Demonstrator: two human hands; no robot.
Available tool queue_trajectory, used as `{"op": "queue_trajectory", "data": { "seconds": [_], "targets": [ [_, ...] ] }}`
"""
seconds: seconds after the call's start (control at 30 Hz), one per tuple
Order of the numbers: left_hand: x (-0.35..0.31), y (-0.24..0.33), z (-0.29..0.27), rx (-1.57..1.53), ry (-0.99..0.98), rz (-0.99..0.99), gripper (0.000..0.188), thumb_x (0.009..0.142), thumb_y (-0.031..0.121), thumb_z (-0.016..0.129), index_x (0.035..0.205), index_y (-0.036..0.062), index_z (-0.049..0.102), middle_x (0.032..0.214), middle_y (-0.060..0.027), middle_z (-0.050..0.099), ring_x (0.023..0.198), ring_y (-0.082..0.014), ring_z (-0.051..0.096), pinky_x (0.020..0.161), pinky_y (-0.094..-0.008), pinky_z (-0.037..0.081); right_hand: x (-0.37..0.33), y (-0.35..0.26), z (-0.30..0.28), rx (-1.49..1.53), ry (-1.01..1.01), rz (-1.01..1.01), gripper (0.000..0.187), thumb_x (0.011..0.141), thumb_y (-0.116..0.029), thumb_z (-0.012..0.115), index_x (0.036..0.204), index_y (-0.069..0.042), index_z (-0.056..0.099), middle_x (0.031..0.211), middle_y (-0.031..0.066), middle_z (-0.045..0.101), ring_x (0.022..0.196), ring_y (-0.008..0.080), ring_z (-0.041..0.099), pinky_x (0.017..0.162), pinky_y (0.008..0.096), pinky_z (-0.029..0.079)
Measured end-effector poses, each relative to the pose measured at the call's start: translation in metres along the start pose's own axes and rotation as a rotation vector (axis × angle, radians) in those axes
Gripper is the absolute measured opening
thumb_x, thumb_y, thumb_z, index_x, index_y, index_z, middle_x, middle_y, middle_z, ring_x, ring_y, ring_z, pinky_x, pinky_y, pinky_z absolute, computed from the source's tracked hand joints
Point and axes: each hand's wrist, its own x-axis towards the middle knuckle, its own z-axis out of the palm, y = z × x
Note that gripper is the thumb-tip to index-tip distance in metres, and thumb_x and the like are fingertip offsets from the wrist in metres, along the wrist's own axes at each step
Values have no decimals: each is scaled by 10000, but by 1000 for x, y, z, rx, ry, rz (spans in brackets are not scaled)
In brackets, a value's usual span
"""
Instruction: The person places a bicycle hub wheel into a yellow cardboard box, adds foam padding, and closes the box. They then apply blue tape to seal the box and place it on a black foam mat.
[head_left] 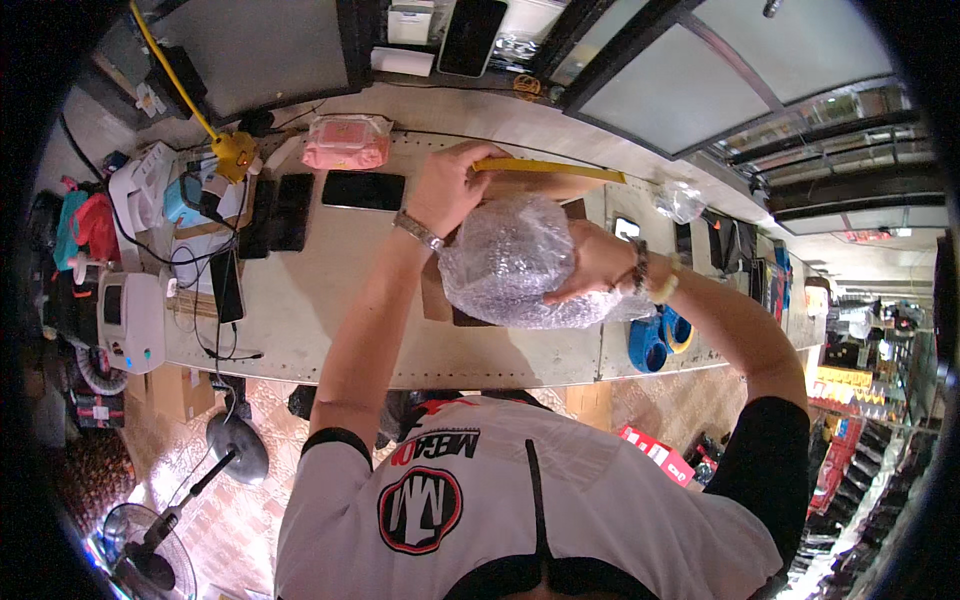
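A bundle in clear bubble wrap (515, 250) is held over a brown cardboard box (432, 292), whose edges show around it. What is inside the wrap cannot be made out. Behind it stands a cardboard flap with a yellow edge (550, 169). My left hand (462, 185) is closed around the left end of that flap. On the right side of the bundle, my right hand (592, 263) grips the wrap, thumb toward me and other fingers mostly hidden.
Tape rolls (650, 345) lie right of the box on the worktable (490, 362). A black phone (364, 190) and a pink wipes pack (346, 142) are at the back left. A white label printer (130, 320) stands at the left end, near cables and a yellow power socket (235, 155).
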Motion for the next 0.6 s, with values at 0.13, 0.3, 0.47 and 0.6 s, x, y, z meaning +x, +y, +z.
{"op": "queue_trajectory", "data": {
  "seconds": [0.13, 0.3, 0.47, 0.6],
  "targets": [
    [-9, 1, 5, 39, 64, 0, 201, 789, 76, 669, 985, 39, 638, 924, -106, 682, 756, -228, 663, 649, -319, 506, 46, 41, 16, 54, -248, 196, 925, 513, -428, 864, 1255, -17, 494, 1160, 178, 614, 1046, 287, 602, 903, 373, 475],
    [-10, 1, 14, 10, 91, 25, 208, 801, 38, 631, 1009, 47, 626, 925, -120, 677, 797, -269, 663, 709, -330, 520, 93, 86, 20, 101, -705, 373, 840, 593, -626, 741, 1153, -11, 622, 1202, 163, 591, 1070, 289, 572, 873, 376, 472],
    [-5, 5, 14, 16, 104, 73, 197, 814, 53, 625, 1012, 47, 624, 915, -116, 676, 794, -250, 669, 709, -326, 519, 96, 102, 39, -142, -294, 337, 830, 599, -726, 655, 873, 56, 692, 881, 203, 674, 879, 299, 639, 837, 389, 481],
    [-2, 5, 15, -9, 16, -42, 180, 836, 88, 625, 1012, 50, 623, 888, -117, 675, 765, -232, 667, 687, -303, 510, 87, 96, 62, -322, -36, 428, 860, 578, -760, 652, 831, 62, 667, 790, 227, 657, 855, 334, 644, 800, 397, 499]
  ]
}}
